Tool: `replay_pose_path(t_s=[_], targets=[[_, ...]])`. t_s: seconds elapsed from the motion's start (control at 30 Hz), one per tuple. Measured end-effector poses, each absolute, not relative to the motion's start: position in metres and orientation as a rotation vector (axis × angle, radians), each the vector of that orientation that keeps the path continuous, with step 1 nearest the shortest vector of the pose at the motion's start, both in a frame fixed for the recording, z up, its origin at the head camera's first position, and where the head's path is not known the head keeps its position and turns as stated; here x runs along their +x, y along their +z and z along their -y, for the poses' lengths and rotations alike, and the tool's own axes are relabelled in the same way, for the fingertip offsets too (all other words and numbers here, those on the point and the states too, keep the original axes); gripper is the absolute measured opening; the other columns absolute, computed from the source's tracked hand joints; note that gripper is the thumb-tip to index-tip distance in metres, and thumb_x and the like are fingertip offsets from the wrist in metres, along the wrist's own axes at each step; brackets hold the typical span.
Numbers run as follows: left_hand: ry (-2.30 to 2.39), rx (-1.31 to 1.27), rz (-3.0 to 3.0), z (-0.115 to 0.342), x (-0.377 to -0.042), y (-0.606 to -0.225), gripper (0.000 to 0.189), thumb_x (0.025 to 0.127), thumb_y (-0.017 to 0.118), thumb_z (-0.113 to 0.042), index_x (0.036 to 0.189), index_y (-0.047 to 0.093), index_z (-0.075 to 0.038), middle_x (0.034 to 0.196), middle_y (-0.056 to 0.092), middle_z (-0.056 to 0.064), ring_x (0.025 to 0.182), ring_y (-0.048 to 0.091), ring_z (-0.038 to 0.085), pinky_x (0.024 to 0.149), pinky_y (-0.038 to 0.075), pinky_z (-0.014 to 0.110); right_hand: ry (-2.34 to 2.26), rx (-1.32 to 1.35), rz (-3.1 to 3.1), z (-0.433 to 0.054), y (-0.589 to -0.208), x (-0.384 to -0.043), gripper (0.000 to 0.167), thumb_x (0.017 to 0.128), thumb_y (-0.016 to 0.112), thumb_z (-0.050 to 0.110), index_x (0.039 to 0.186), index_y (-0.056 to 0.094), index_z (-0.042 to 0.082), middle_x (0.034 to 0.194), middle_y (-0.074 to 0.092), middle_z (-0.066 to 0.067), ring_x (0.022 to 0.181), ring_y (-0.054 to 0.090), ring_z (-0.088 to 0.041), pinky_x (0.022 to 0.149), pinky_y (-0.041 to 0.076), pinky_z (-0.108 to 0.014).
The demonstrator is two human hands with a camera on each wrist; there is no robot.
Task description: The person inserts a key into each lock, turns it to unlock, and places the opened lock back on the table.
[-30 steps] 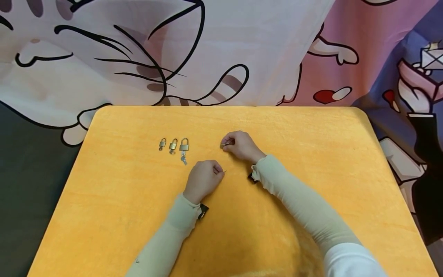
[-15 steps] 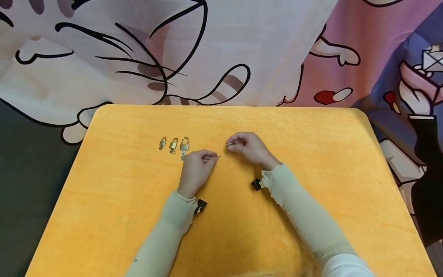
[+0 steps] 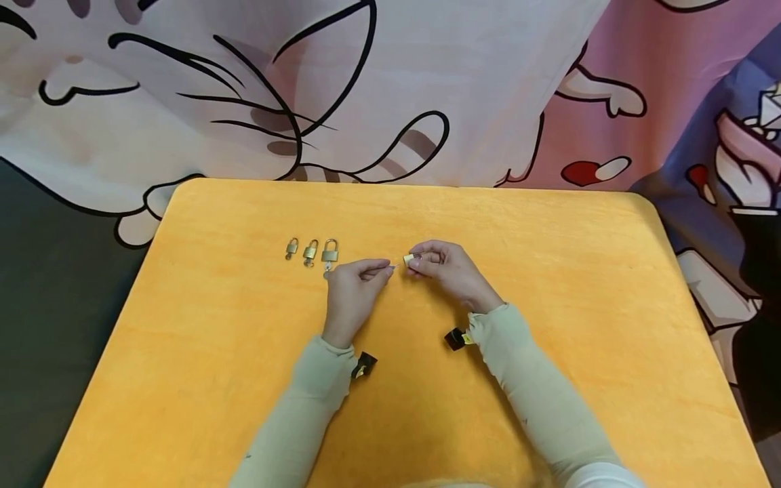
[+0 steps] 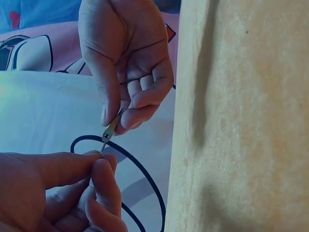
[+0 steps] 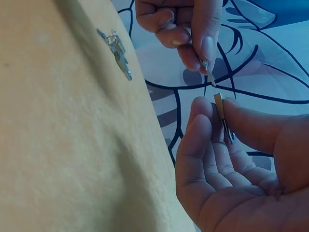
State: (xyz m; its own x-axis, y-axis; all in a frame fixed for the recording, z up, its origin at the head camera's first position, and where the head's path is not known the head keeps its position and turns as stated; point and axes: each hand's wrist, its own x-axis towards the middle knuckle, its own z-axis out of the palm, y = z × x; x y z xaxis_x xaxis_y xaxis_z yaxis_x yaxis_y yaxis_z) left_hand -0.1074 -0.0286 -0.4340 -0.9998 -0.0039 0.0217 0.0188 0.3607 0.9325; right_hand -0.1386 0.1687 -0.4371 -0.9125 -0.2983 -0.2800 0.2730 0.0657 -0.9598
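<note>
My left hand (image 3: 352, 298) pinches a small key (image 5: 210, 76) between thumb and forefinger. The key's tip points at a small brass padlock (image 3: 408, 259), which my right hand (image 3: 454, 274) holds between thumb and fingers, its keyhole end facing the key. A slight gap parts the two in the right wrist view. In the left wrist view the key's blade (image 4: 104, 146) lines up with the padlock's end; whether it touches cannot be made out. The padlock's shackle (image 5: 229, 133) extends back into the right hand. Both hands are just above the table.
Three brass padlocks of rising size, a small one (image 3: 292, 248), a medium one (image 3: 310, 251) and a larger one (image 3: 330, 253), lie in a row on the yellow table (image 3: 232, 318), keys attached. My left hand partly covers the largest one's keys. A cartoon-print cloth (image 3: 488, 88) hangs behind.
My left hand has moved up and brought the key close to the padlock. The right hand has shifted slightly right and turned the padlock so its body shows.
</note>
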Motion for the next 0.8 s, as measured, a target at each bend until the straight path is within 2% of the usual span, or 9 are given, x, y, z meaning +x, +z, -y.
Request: replay_pose_path(t_s=[0.13,0.33,0.57,0.8], targets=[[-1.794,0.014,2.557,0.027,-0.107,-0.435,0.02,0.089,0.078,-0.016,0.103,0.079,0.0,0.087,0.077,0.004,0.073,0.073,0.012,0.067,0.058,0.028,-1.955,-0.035,-1.922,-0.168,-0.442,-0.136,0.023,0.099,0.064,0.006,0.119,0.062,-0.006,0.112,0.066,-0.032,0.1,0.068,-0.036,0.091,0.055,-0.045],[-1.841,0.031,2.533,0.026,-0.105,-0.436,0.021,0.089,0.079,-0.016,0.102,0.079,0.001,0.086,0.077,0.005,0.073,0.073,0.013,0.067,0.059,0.028,-1.989,-0.026,-1.907,-0.166,-0.448,-0.134,0.025,0.1,0.062,0.006,0.122,0.063,-0.005,0.113,0.067,-0.031,0.095,0.069,-0.031,0.088,0.056,-0.042],[-1.842,0.038,2.528,0.025,-0.106,-0.438,0.02,0.089,0.078,-0.016,0.101,0.079,0.0,0.084,0.076,0.005,0.073,0.074,0.016,0.064,0.058,0.028,-2.027,0.007,-1.857,-0.163,-0.452,-0.132,0.028,0.1,0.061,0.005,0.125,0.061,-0.008,0.111,0.068,-0.03,0.094,0.07,-0.027,0.088,0.056,-0.04],[-1.834,0.054,2.518,0.025,-0.107,-0.44,0.016,0.089,0.079,-0.015,0.097,0.08,-0.001,0.081,0.076,0.003,0.069,0.071,0.013,0.063,0.057,0.027,-2.071,0.003,-1.814,-0.162,-0.454,-0.132,0.03,0.1,0.061,0.003,0.126,0.059,-0.012,0.115,0.065,-0.034,0.095,0.07,-0.026,0.088,0.056,-0.038]])
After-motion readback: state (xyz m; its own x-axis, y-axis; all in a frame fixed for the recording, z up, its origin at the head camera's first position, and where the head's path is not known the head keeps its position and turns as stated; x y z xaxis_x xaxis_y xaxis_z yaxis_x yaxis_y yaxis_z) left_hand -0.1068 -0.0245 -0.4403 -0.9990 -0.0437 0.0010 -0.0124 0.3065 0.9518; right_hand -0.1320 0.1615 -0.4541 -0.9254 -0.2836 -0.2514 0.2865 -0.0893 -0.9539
